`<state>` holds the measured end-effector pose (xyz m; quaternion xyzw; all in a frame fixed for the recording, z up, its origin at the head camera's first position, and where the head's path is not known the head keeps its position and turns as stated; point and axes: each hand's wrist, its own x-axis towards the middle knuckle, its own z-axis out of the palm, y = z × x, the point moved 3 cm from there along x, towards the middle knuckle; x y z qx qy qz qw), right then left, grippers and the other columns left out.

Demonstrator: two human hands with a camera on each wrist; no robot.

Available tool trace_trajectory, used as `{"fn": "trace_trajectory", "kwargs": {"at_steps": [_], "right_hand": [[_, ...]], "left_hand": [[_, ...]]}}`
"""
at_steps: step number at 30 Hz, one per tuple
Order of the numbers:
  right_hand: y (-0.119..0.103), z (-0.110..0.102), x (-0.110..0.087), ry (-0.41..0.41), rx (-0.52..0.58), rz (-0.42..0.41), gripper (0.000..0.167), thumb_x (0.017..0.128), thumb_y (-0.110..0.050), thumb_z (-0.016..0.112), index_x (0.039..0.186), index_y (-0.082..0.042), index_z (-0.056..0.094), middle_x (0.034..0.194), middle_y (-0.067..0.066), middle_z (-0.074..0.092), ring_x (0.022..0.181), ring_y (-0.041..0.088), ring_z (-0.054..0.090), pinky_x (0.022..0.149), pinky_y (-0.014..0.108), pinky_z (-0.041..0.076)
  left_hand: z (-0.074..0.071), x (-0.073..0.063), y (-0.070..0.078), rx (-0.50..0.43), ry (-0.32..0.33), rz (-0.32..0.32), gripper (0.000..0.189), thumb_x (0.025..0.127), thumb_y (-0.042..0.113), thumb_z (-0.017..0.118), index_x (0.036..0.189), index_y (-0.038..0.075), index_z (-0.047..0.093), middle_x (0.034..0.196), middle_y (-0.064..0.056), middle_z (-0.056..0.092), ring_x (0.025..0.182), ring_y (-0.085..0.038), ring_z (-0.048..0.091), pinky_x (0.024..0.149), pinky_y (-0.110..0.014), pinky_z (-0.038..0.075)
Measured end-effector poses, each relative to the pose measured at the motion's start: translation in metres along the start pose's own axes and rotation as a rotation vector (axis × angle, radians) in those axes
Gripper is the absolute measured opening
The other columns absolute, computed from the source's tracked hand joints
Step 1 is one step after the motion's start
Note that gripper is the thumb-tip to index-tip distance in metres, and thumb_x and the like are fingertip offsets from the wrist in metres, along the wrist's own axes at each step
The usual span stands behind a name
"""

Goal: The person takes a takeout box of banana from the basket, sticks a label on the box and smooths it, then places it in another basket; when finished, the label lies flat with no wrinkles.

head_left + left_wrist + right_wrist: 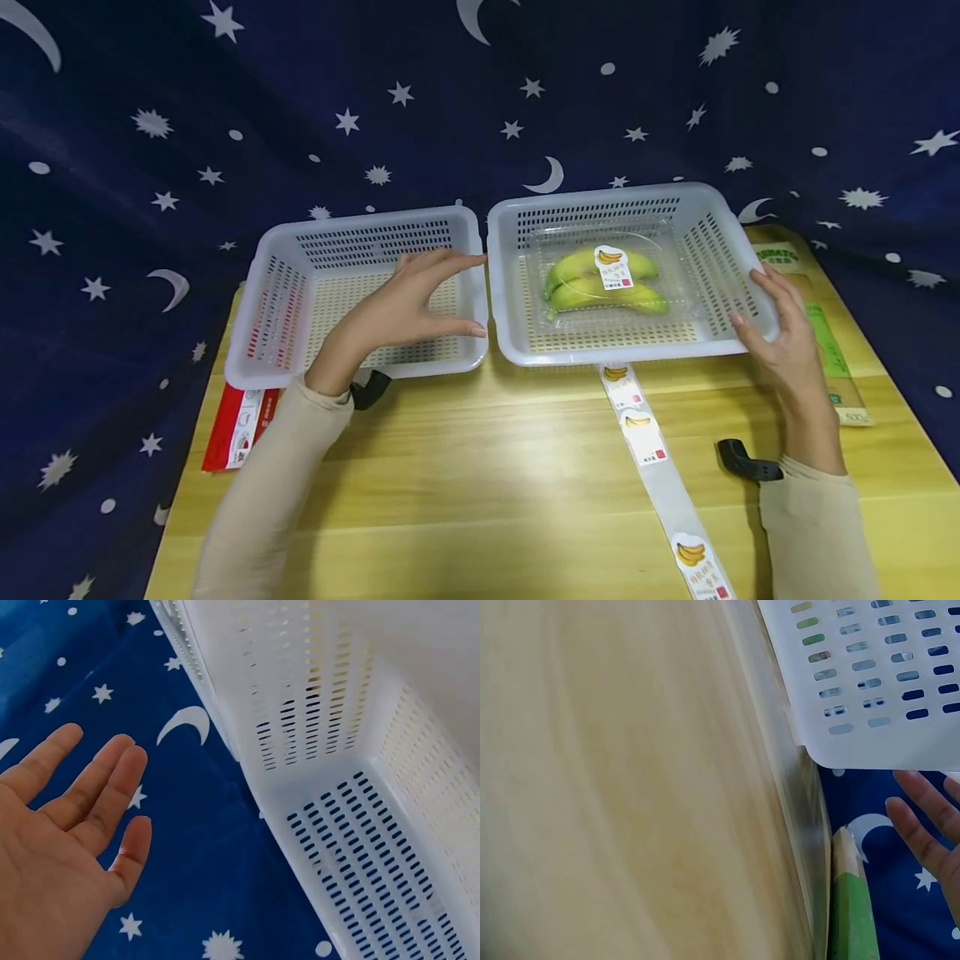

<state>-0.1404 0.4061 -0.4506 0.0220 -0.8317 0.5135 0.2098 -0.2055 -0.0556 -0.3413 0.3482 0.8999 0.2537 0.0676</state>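
Observation:
My left hand [405,304] hovers over the right part of the left white plastic basket [251,325], its fingers and thumb spread apart with nothing between them. In the left wrist view, that hand's palm and fingers [124,780] appear beside a perforated basket wall. At the right end of the other white basket [525,357] is my right hand [787,333], fingers parted by the rim; whether they touch it is hard to tell. Inside this basket lies a clear plastic box [678,287] of yellow-green bananas [607,304], with a banana sticker [613,267] on its lid.
A strip of banana stickers [660,479] runs from beneath the right basket towards the table's [480,500] front edge. Red-and-white packaging [236,425] sticks out under the left basket. A brown and green package [825,333] lies at the right. Star-patterned dark blue cloth [420,125] hangs behind.

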Motion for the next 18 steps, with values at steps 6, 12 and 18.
{"fn": "trace_trajectory", "kwargs": {"at_steps": [6, 12, 18], "right_hand": [[0.009, -0.005, 0.001, 0.002, -0.092, -0.090, 0.058, 0.082, -0.005, 0.066, 0.139, -0.002, 0.053, 0.152, 0.011, 0.041, 0.127, -0.001, 0.039, 0.095, 0.006, 0.032], [-0.001, -0.017, -0.002, 0.032, -0.209, -0.091, 0.052, 0.084, -0.012, 0.066, 0.136, -0.004, 0.057, 0.154, 0.012, 0.038, 0.142, 0.011, 0.031, 0.115, 0.021, 0.021], [-0.030, -0.025, -0.020, 0.060, -0.253, -0.126, 0.048, 0.088, -0.012, 0.062, 0.135, -0.003, 0.057, 0.153, 0.010, 0.042, 0.143, 0.012, 0.032, 0.118, 0.024, 0.019]], "left_hand": [[-0.003, -0.035, 0.004, 0.001, 0.051, 0.001, 0.084, 0.078, 0.056, 0.076, 0.147, 0.021, 0.044, 0.144, 0.001, 0.050, 0.136, -0.018, 0.040, 0.114, -0.051, 0.021], [-0.005, -0.081, 0.010, 0.026, 0.151, 0.008, 0.074, 0.081, 0.045, 0.077, 0.144, 0.018, 0.048, 0.140, -0.002, 0.053, 0.130, -0.021, 0.047, 0.108, -0.048, 0.028], [-0.003, -0.129, 0.011, 0.063, 0.293, -0.100, 0.073, 0.080, 0.034, 0.081, 0.144, 0.020, 0.049, 0.136, -0.003, 0.056, 0.126, -0.023, 0.052, 0.106, -0.050, 0.036]]}}
